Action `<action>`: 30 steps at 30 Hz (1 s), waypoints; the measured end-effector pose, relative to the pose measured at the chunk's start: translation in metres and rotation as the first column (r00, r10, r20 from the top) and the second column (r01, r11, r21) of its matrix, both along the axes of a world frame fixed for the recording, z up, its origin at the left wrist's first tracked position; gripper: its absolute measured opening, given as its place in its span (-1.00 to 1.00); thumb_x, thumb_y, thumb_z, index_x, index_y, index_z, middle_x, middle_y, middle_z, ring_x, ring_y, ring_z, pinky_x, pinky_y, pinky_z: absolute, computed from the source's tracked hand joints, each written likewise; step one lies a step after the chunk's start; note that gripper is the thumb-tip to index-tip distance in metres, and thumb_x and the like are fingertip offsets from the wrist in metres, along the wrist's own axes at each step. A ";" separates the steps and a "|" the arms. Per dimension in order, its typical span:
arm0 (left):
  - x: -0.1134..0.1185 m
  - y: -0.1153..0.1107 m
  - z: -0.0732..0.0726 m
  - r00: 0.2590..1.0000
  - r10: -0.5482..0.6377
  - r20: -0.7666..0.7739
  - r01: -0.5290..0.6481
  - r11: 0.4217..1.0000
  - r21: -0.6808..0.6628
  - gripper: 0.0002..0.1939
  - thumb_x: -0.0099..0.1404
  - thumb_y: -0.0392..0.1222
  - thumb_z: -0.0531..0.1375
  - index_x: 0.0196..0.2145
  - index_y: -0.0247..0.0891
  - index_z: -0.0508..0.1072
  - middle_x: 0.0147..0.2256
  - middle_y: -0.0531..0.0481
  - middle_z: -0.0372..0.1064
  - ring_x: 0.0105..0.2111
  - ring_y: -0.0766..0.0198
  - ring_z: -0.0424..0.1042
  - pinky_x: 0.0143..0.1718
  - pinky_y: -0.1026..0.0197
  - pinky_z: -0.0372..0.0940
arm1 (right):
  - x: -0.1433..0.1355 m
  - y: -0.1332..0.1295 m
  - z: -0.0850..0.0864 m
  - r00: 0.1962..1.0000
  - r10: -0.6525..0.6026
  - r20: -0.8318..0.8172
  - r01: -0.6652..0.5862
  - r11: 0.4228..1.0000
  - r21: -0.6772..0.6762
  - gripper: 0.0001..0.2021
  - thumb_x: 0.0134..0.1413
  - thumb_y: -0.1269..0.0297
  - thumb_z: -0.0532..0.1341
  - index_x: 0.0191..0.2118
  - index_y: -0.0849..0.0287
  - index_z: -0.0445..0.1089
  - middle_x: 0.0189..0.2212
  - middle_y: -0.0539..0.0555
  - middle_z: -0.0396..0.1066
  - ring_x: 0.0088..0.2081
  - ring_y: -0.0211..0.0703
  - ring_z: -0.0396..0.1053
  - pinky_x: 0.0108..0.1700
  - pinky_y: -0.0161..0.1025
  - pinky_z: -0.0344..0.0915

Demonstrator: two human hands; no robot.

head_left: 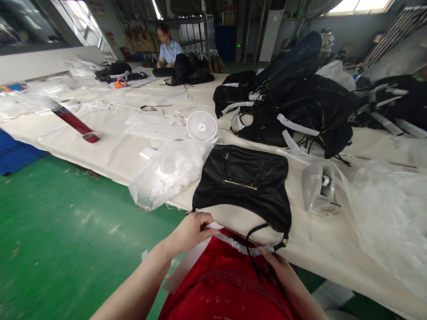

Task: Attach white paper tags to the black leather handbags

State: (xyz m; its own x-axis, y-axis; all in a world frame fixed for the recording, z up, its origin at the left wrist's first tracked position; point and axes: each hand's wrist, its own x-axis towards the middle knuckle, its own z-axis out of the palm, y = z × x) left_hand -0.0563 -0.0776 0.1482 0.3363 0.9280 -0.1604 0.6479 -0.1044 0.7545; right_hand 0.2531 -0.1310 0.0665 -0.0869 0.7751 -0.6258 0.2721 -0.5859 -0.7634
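Note:
A black handbag (213,184) lies flat at the table's near edge, with a gold zipper (240,184) across its front. Its strap (235,245) hangs toward me in a curve, wrapped in white translucent material. My left hand (191,231) is closed at the strap's left part, thumb and fingers pinching the white wrapping. Around the strap's right part, close to the metal ring, my right hand (280,269) is closed; its fingers are partly hidden. A thin black cord (248,242) dangles over the strap, in front of my red apron (227,280).
A clear plastic bag (170,173) and a white fan (202,126) sit left of the handbag. To its right stands a tape dispenser (320,189) beside plastic sheeting (393,218). Black bags (300,102) are piled behind. A person (169,51) sits at the far side.

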 end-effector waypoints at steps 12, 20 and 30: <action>-0.002 -0.005 -0.004 1.000 0.011 -0.004 -0.011 0.999 0.037 -0.64 0.38 -0.04 0.03 -0.54 -0.24 0.23 -0.58 0.16 0.09 -0.53 0.39 0.11 -0.47 0.29 0.00 | 0.006 0.000 0.029 0.929 0.132 0.345 -0.208 0.958 0.195 -0.56 0.08 -0.13 0.13 -0.60 0.10 0.31 -0.66 0.04 0.35 -0.55 -0.11 0.32 -0.45 -0.22 0.16; 0.019 -0.004 0.001 0.985 0.150 0.089 -0.148 0.989 -0.028 -0.73 0.25 -0.04 0.18 -0.49 -0.25 0.32 -0.56 0.16 0.17 -0.52 0.38 0.16 -0.50 0.33 0.05 | -0.035 0.044 0.052 0.399 0.176 0.900 -0.562 0.822 0.089 -0.47 0.26 -0.05 -0.03 -0.39 0.25 0.52 -0.43 0.33 0.53 -0.36 0.10 0.51 -0.32 -0.13 0.30; 0.014 -0.007 -0.005 0.998 0.016 0.064 -0.018 1.000 0.023 -0.83 0.24 -0.11 0.22 -0.41 -0.25 0.52 -0.44 0.03 0.45 -0.44 0.32 0.36 -0.39 0.32 0.19 | -0.049 0.055 0.034 0.495 0.261 0.829 -0.517 0.855 0.039 -0.76 0.08 0.30 0.10 -0.33 0.24 0.52 -0.30 0.33 0.56 -0.23 0.13 0.52 -0.20 -0.08 0.34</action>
